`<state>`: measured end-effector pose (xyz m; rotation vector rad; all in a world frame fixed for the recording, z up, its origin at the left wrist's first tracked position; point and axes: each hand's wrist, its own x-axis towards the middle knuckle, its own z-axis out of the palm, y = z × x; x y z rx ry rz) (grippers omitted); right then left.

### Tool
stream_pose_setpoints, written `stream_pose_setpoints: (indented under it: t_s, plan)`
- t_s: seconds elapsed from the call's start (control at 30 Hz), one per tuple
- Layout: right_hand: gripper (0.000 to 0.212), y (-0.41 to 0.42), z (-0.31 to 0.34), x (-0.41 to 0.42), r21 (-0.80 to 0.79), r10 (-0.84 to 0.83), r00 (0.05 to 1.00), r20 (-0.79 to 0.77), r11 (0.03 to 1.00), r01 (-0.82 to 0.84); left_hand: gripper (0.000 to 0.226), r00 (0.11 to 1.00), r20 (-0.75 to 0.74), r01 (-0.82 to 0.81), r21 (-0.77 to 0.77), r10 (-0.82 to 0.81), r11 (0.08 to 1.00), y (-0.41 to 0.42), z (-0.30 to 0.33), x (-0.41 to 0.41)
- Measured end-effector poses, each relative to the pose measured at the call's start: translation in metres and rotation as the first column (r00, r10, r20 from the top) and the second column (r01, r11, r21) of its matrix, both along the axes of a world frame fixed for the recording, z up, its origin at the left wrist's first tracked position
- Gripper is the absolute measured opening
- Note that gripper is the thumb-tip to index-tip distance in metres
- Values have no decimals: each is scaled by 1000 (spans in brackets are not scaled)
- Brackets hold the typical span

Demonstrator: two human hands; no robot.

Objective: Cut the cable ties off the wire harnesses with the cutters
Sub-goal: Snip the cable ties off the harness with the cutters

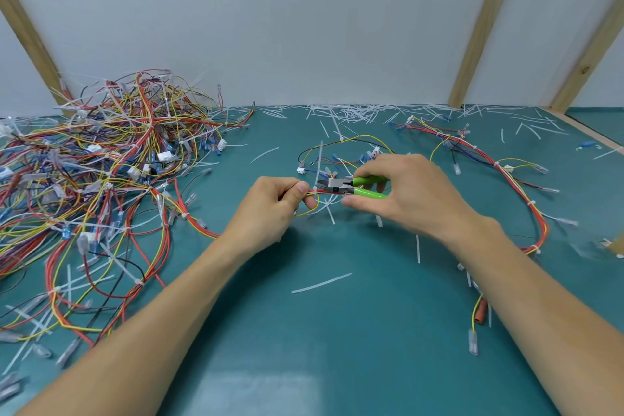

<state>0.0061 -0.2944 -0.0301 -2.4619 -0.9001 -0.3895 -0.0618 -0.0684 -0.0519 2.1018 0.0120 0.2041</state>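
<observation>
Head view: the left hand (pixel 270 203) pinches a wire harness (pixel 312 192) mid-bench; the right hand (pixel 405 189) grips green-handled cutters (pixel 351 186) at its cable tie (pixel 315 192). Harness pile (pixel 101 179) crowds the left; green bench (pixel 320 331) lies bare nearer the viewer.

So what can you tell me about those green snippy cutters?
The cutters are small, with two bright green handles that look like plastic or rubber and a grey metal head with a dark pivot. They lie nearly level above the teal table, handles right, tips left. The right hand grips the handles. The tips sit at a white cable tie on the red and yellow wires pinched by the left hand.
</observation>
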Motion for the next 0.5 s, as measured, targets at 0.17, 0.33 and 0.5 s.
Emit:
stream_pose_setpoints:
  t_s: [0.17,0.33,0.5]
  plan:
    - [38,2,-1,0,-6,-10,1000,5,1000,10,38,1000,31,-3,58,1,998,-1,0,0]
    - [38,1,-1,0,-23,1,1000,0,1000,-1,37,998,56,-9,74,5,997,-4,1,-2]
    - [37,1,-2,2,-62,2,1000,-4,998,-2,37,997,69,-43,107,36,993,-5,1,-3]
